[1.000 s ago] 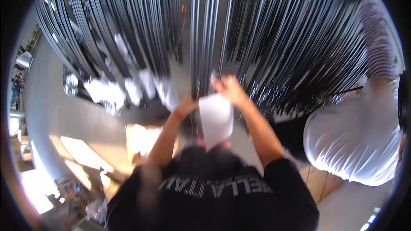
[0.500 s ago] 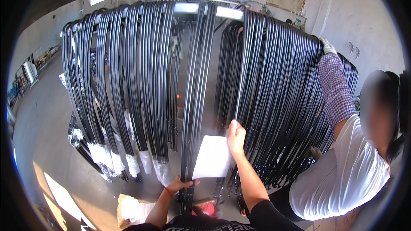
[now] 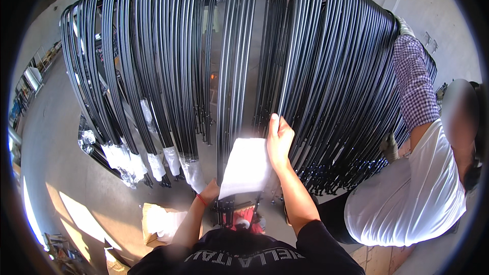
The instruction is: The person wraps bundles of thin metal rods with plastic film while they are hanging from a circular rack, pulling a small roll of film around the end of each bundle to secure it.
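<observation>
A bundle of long, glossy black tubes (image 3: 237,71) hangs in front of me from the rack. My right hand (image 3: 280,140) is closed on the upper right corner of a thin white wrapping sheet (image 3: 245,168). That sheet lies across the front of the bundle's lower part. Low at the bundle's left side, my left hand (image 3: 209,192), with a red string on the wrist, is closed against the tubes beside the sheet's lower left edge. Its fingertips are partly hidden there. Below the sheet, the tube ends show small dark fittings.
More black tubes hang left (image 3: 153,61) and right (image 3: 336,81), some left ends wrapped in clear film (image 3: 122,160). At right, a co-worker in a white top (image 3: 407,198) reaches a gloved hand (image 3: 405,25) to the rack. An open carton (image 3: 163,221) holding white material sits on the floor.
My view has tilted downward. The white sheet and my right hand have moved a little closer to me. My left thumb, earlier across the tubes' front, now shows at their left side.
</observation>
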The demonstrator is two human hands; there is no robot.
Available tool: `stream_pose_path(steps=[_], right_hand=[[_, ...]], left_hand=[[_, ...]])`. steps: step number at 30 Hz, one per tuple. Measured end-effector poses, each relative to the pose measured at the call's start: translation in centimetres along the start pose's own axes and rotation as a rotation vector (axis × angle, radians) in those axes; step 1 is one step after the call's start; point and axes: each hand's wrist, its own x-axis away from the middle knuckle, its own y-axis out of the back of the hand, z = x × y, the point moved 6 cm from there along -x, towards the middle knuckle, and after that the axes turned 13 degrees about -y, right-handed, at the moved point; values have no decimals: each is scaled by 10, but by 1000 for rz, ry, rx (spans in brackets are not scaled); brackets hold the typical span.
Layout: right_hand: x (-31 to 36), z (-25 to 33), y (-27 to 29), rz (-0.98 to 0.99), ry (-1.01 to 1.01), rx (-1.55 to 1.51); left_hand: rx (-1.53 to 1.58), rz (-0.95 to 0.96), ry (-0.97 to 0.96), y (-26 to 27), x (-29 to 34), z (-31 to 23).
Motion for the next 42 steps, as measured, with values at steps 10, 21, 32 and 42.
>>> stream_pose_path(steps=[10, 21, 32, 42], right_hand=[[-15, -27, 43, -66, 10, 351], [105, -125, -5, 999, -169, 328], [108, -129, -56, 1137, -513, 89], [116, -134, -63, 1098, -450, 94]], left_hand=[[-280, 278, -36, -14, -6, -8], [10, 335, 10, -21, -2, -7], [-343, 564, 3, -32, 2, -19], [-24, 534, 201, -9, 0, 21]])
